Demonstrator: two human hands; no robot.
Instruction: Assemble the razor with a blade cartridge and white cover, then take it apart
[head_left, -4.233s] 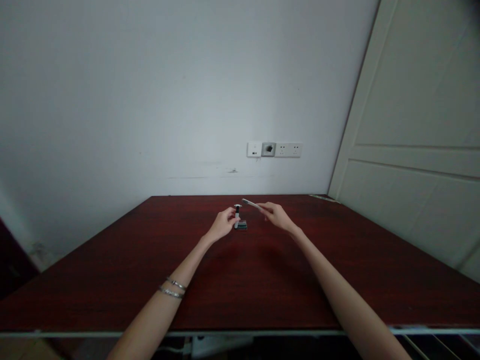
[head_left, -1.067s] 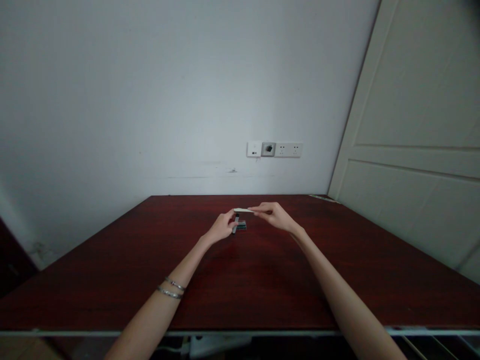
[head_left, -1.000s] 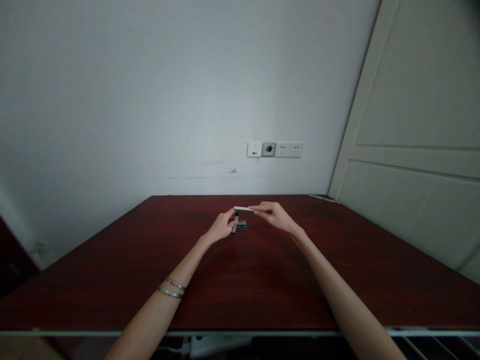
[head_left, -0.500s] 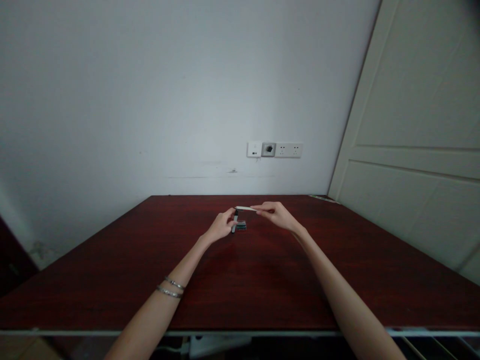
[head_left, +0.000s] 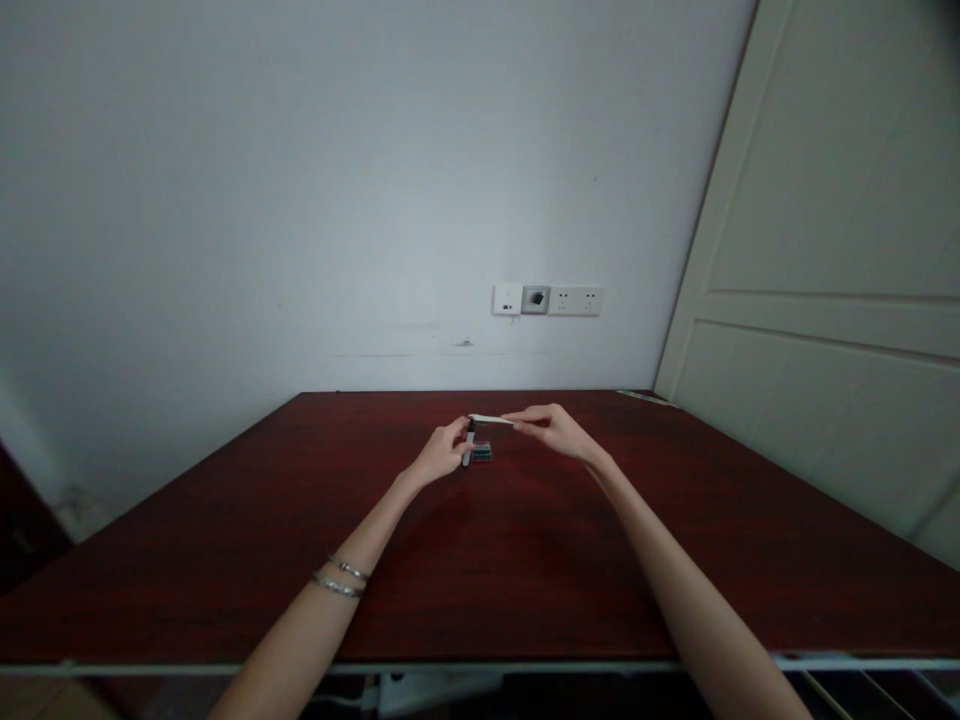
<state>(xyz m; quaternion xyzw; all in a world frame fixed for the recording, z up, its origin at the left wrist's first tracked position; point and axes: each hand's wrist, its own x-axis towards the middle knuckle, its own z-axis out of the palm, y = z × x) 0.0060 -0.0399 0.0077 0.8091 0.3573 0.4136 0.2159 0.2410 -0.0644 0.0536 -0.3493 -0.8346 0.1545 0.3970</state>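
My left hand (head_left: 442, 452) is closed round a slim grey-and-black stick (head_left: 468, 446), held nearly upright with its black end at the top. Pinched between the fingers of my right hand (head_left: 546, 428) is a thin white tapered piece (head_left: 491, 419), lying almost level. Its far end meets the black top of the stick, close to my left fingertips; whether the two are joined I cannot tell. Just right of the stick, a small clear case (head_left: 482, 452) with dark greenish contents lies on the table. Neither held thing shows enough detail to name its kind.
The dark red wooden table (head_left: 480, 560) runs back to a white wall (head_left: 375, 200) with a row of sockets (head_left: 547, 300). A pale panelled door (head_left: 832, 300) stands at the right. A flat strip (head_left: 646, 398) lies at the back right corner.
The view has shifted very slightly. The white piece tilts a little more, its right end lower; both hands keep their hold and place.
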